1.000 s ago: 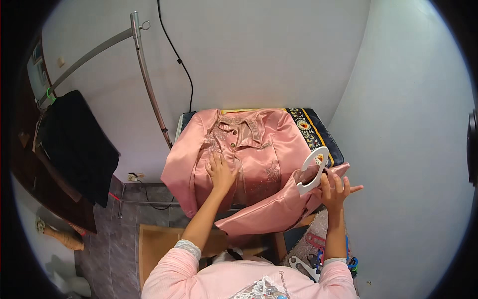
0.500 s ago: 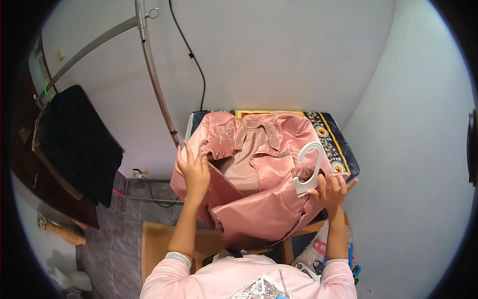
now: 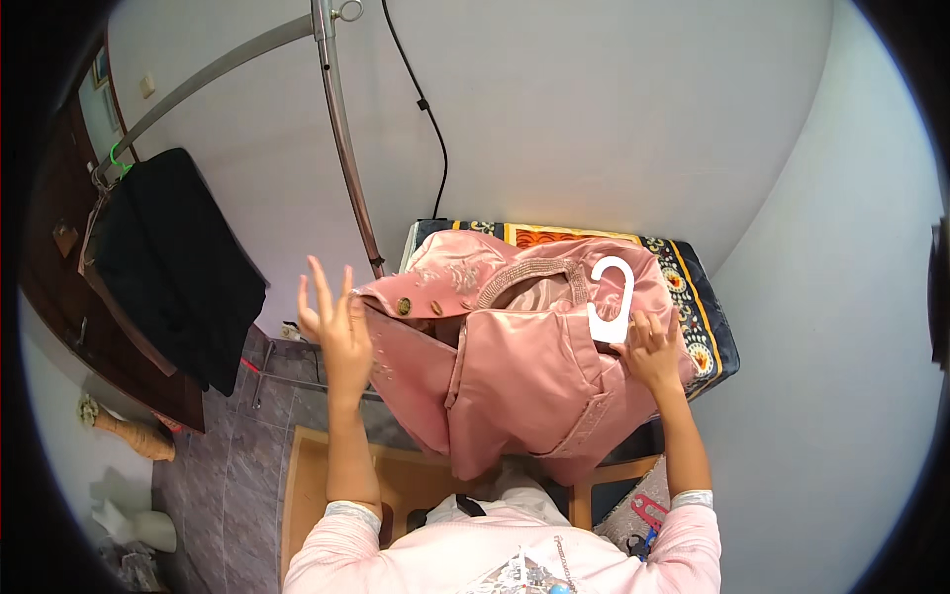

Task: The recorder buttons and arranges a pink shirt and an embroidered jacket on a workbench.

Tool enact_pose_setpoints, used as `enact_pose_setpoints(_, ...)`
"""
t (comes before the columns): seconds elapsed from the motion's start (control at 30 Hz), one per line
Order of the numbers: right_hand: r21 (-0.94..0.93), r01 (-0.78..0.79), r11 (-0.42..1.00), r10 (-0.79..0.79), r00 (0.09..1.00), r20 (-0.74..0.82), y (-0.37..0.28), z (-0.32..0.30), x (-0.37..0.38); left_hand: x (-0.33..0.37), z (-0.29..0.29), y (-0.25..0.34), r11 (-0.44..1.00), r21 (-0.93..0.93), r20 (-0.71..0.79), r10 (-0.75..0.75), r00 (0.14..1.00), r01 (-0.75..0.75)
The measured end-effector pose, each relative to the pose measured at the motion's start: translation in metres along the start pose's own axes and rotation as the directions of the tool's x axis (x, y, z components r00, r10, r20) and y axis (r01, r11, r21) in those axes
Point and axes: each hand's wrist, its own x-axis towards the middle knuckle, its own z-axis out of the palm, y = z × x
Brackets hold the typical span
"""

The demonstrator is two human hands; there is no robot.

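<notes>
A pink satin jacket [image 3: 435,282] with a beaded collar and embroidery lies spread over a table, its left front flap pulled out to the side. My left hand [image 3: 341,346] is at that flap's edge, seeming to pinch it between thumb and index finger while the other fingers stretch upward. A white hanger [image 3: 612,322] stands hook up over the jacket's collar area. It carries a folded pink satin garment [image 3: 524,366], which covers the jacket's middle. My right hand [image 3: 651,351] grips the hanger's right side; its fingertips are partly hidden by cloth.
The table wears a dark patterned cloth [image 3: 703,307]. On the left stands a metal rack pole [image 3: 341,139] with dark clothes [image 3: 178,277] hanging from its rail. A wooden chair [image 3: 312,495] is close to my body. A black cable [image 3: 426,109] runs down the wall.
My right hand has lifted the hanger and its garment up and farther over the jacket. The left hand has moved outward, drawing the jacket's front flap to the left.
</notes>
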Motion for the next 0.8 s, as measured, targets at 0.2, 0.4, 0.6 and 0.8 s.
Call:
enact_pose_setpoints(0.2,0.102,0.078,0.992,-0.091,0.987,0.135,0.002,0.017,0.029,0.027,-0.006,0.000,1.000,-0.008,-0.086,0.019,0.996,-0.020)
enact_pose_setpoints(0.4,0.200,0.019,0.980,-0.043,0.992,0.118,0.004,0.047,0.064,-0.020,0.056,0.027,0.945,0.325,-0.013,-0.043,0.999,0.045)
enact_pose_setpoints(0.6,0.191,-0.032,0.981,0.013,0.995,0.100,0.033,0.059,0.098,-0.097,0.085,0.046,0.872,0.460,0.025,-0.201,0.979,0.168)
enact_pose_setpoints(0.8,0.212,-0.019,0.977,0.002,0.997,0.081,0.027,0.085,0.093,-0.197,0.107,0.051,0.847,0.495,0.051,-0.251,0.967,0.194)
